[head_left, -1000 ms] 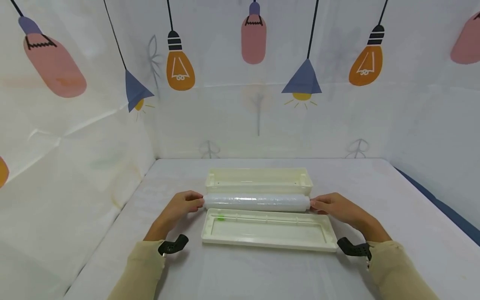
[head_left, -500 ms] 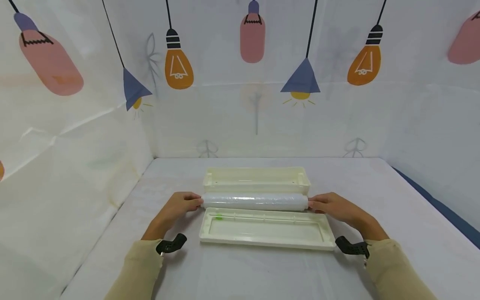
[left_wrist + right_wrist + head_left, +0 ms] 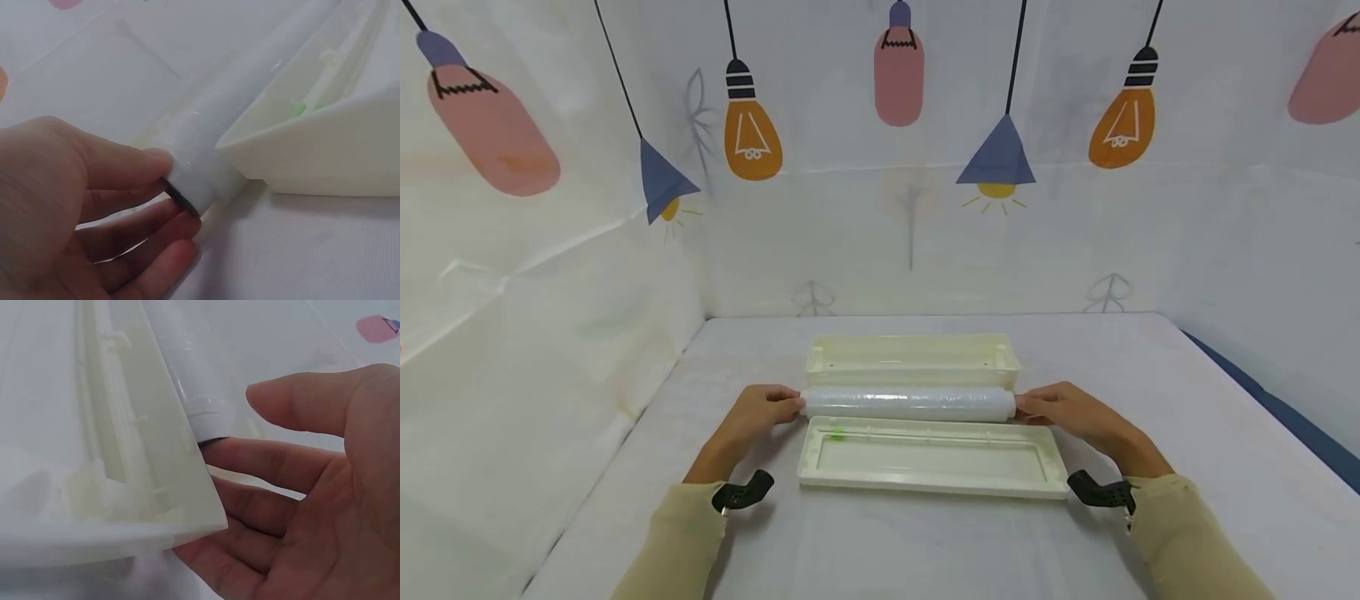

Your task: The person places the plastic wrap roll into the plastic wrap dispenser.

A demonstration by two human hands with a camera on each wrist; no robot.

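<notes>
A white roll of cling film (image 3: pixel 910 403) lies crosswise in the head view, between a cream box (image 3: pixel 913 350) behind it and a shallow cream lid (image 3: pixel 932 468) in front. At its left end, my left hand (image 3: pixel 765 408) pinches the rim; the left wrist view shows the thumb on top and fingertips at the dark end edge (image 3: pixel 181 197). My right hand (image 3: pixel 1070 410) is at the other end. In the right wrist view its index finger (image 3: pixel 269 459) touches the roll's end, while the thumb (image 3: pixel 300 403) stands apart. Its lower fingers are partly behind the lid.
A white cloth covers the table (image 3: pixel 880 550). A small green piece (image 3: pixel 837 435) sits on the rail along the lid's far side. White sheeting printed with lamps (image 3: pixel 996 158) hangs behind and to the left.
The head view has shifted slightly, so the scene sits a little further left. Both hands stay at the roll's ends, and the roll, box and lid keep their arrangement.
</notes>
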